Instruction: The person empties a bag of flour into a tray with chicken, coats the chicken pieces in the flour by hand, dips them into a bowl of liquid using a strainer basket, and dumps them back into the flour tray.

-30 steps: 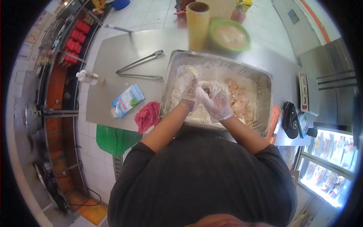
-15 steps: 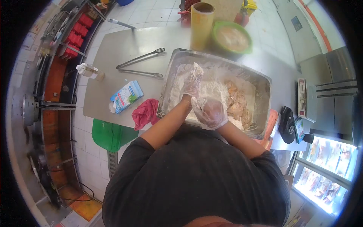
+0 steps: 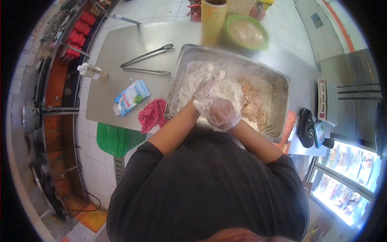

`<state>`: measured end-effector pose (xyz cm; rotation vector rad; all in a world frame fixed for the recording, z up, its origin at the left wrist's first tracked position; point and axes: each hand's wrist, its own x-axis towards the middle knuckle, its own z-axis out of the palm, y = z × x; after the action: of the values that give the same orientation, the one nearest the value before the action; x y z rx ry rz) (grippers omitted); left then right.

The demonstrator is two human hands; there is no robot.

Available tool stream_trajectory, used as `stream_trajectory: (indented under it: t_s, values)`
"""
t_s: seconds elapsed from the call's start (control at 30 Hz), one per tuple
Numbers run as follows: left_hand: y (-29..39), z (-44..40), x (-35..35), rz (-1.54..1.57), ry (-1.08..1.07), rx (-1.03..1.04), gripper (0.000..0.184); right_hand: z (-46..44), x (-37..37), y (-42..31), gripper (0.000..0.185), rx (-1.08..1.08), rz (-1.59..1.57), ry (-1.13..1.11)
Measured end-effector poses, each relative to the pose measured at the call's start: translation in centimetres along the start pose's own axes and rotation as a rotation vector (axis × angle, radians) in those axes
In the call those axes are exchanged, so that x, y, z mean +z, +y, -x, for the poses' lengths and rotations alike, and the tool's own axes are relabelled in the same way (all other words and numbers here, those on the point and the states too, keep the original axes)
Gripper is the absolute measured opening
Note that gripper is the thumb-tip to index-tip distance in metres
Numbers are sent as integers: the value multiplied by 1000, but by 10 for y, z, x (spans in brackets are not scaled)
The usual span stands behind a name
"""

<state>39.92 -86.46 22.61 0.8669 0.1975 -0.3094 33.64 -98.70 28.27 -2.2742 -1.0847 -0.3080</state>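
My left hand (image 3: 207, 87), in a clear plastic glove dusted with flour, is held over a deep metal tray (image 3: 279, 76) with its fingers stretched out. My right hand (image 3: 221, 113), also in a clear glove, curls at the left wrist against the cuff of the left glove. Its fingertips are partly hidden by the crinkled plastic. Beneath and beyond the hands lies white flour (image 3: 230, 89). Several pieces of raw, partly floured meat (image 3: 253, 104) rest at the tray's right side. A flour-covered lump (image 3: 204, 67) is near the left fingertips.
On the steel table (image 3: 117, 48) are metal tongs (image 3: 147, 56), a white bottle (image 3: 89, 71), a blue packet (image 3: 132, 97) and a pink cloth (image 3: 153, 115). Behind the tray stand a yellow cylinder (image 3: 213, 24) and a green-rimmed tub (image 3: 246, 32). A black tape dispenser-like object (image 3: 305, 127) is at right.
My left hand has lowered and tilted to the right, its fingers less upright. My right hand has shifted slightly left and up along the left wrist. The view has moved a little.
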Motion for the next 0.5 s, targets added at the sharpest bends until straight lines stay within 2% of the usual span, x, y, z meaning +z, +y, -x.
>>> stream_trajectory:
  t_s: [0.07,0.1,0.17,0.2,0.23,0.3,0.37,0.43,0.47,0.5]
  values:
    - [-2,1,-10,-180,-103,74,59,0,4,-5,17,21,-301,-32]
    - [-4,0,-15,-284,-146,140,60,4,7,-2,17,29,-288,-24]
    - [-11,-5,-24,-470,-197,297,60,10,12,7,20,-19,-285,-175]
    - [-16,-8,-28,-524,-193,350,61,-15,-25,-15,20,85,-283,-333]
    - [-22,-11,-32,-580,-185,413,61,-7,-22,-9,20,86,-269,-326]
    - [-30,-16,-41,-633,-166,496,62,7,-10,13,18,-114,-153,-141]
    - [-31,-7,-52,-571,-147,423,62,-15,-38,16,19,-114,-47,-199]
    - [-22,-1,-52,-527,-137,382,62,-50,-93,17,24,88,63,-302]
    - [-15,2,-50,-512,-137,376,62,-34,-77,68,25,-1,337,-114]
    - [1,10,-38,-440,29,97,61,-22,-66,123,27,-92,606,79]
